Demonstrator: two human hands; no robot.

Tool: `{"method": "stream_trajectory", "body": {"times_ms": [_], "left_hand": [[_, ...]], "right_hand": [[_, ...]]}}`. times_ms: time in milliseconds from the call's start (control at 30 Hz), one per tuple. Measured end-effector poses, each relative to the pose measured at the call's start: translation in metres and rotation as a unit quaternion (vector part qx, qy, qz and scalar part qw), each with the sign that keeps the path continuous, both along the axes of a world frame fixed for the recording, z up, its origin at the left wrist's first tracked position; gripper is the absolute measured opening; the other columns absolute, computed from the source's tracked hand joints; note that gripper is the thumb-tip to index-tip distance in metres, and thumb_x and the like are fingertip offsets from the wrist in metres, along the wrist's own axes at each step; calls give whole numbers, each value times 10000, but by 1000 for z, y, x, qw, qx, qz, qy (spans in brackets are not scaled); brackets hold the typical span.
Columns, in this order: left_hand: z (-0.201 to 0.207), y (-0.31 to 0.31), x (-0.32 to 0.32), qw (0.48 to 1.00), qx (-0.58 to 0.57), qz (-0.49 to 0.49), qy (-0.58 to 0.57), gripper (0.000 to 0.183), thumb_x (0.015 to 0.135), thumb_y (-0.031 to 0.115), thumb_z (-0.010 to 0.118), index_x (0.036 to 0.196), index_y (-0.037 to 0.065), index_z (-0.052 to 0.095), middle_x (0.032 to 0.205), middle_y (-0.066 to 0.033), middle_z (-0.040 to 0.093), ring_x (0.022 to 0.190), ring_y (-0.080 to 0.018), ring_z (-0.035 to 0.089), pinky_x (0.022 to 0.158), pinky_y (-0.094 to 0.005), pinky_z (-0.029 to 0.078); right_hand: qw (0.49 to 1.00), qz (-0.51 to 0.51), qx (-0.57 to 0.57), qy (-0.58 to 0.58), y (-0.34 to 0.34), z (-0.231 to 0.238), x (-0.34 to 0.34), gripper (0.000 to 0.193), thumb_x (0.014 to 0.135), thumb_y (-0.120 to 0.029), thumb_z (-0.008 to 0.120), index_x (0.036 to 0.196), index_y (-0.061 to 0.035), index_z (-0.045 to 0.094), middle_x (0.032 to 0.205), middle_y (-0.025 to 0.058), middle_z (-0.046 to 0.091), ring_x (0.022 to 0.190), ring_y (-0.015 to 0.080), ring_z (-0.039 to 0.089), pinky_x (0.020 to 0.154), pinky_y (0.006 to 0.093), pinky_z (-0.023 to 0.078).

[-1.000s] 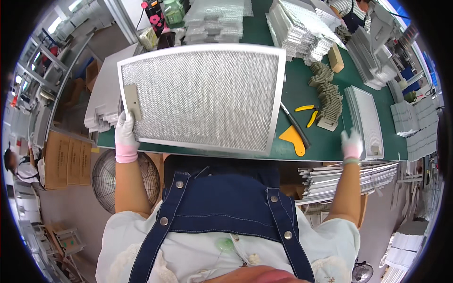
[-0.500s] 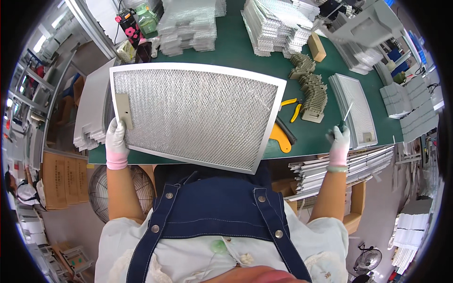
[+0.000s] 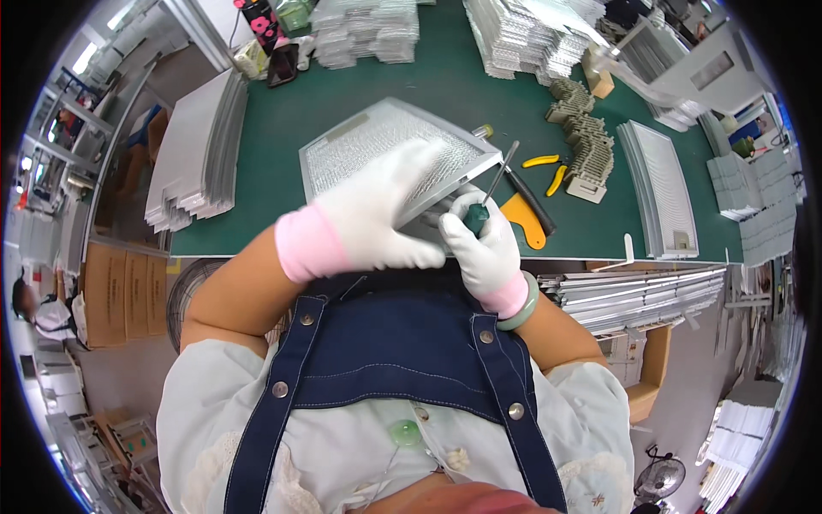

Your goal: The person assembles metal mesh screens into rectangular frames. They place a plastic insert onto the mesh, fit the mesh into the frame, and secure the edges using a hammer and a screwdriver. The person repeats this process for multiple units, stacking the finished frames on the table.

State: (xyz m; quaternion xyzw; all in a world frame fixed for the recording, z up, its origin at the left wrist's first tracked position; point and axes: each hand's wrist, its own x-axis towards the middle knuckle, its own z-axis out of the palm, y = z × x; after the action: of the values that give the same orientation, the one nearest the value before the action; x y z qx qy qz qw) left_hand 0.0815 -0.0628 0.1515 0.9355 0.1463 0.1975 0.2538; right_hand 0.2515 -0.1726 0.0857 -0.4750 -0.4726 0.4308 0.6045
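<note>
A silver-framed mesh filter panel [image 3: 355, 154] is tilted over the green table, its near corner close to my body. My left hand [image 3: 368, 210], in a white glove with a pink cuff, lies across the panel's near part. Its fingers are stretched out and the thumb stands apart; the fingertips are slightly blurred. Just right of the panel's near edge, my gloved right hand [image 3: 488, 253] is closed around a screwdriver [image 3: 477, 219] with a dark green handle, shaft pointing up and away. Whether the right fingers also touch the panel I cannot tell.
Yellow-handled pliers [image 3: 556, 176] and a yellow-and-black tool [image 3: 524, 218] lie right of the panel. Beyond them are a row of grey-beige clips [image 3: 586, 150] and a stack of panels [image 3: 655, 188]. More sheets [image 3: 197, 146] are stacked left, beside a phone [image 3: 283, 65].
The panel has turned and tilted on the table. My left hand has left its left edge and crossed over to the middle. My right hand has brought the screwdriver leftward to the panel.
</note>
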Motion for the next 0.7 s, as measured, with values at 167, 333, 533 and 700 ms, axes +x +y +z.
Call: {"method": "stream_trajectory", "body": {"times_ms": [167, 333, 533, 700], "left_hand": [[23, -16, -11, 992, 92, 48, 75, 701, 773, 46, 671, 1419, 28, 401, 1306, -249, 512, 1137, -422, 546, 953, -454, 469], [41, -26, -74, 986, 115, 3, 123, 583, 756, -60, 568, 1328, 44, 524, 1175, -186, 607, 1034, -380, 603, 875, -437, 505], [30, -62, -83, 955, 176, 152, 183, 449, 747, 24, 644, 1192, 45, 585, 1045, -145, 654, 933, -356, 636, 788, -420, 518], [24, -61, -81, 959, 193, 188, 86, 402, 776, 87, 692, 1164, 41, 595, 1017, -141, 661, 908, -361, 639, 775, -426, 519]], "right_hand": [[991, 105, 74, 36, 1, 16, -5, 175, 917, -161, 670, 894, -38, 548, 1113, 125, 653, 1033, 184, 616, 913, 323, 472], [997, 6, 54, 49, -5, 22, 9, 396, 937, -89, 640, 1295, -2, 497, 869, 10, 583, 691, 56, 519, 632, 191, 449], [987, 159, -13, 27, 5, 31, -31, 324, 905, -44, 655, 1213, 23, 579, 822, 17, 602, 692, 70, 567, 634, 215, 479], [987, 136, 22, 88, 17, 36, -48, 208, 913, -52, 654, 1098, 25, 599, 832, 51, 641, 699, 90, 609, 642, 239, 511]]}}
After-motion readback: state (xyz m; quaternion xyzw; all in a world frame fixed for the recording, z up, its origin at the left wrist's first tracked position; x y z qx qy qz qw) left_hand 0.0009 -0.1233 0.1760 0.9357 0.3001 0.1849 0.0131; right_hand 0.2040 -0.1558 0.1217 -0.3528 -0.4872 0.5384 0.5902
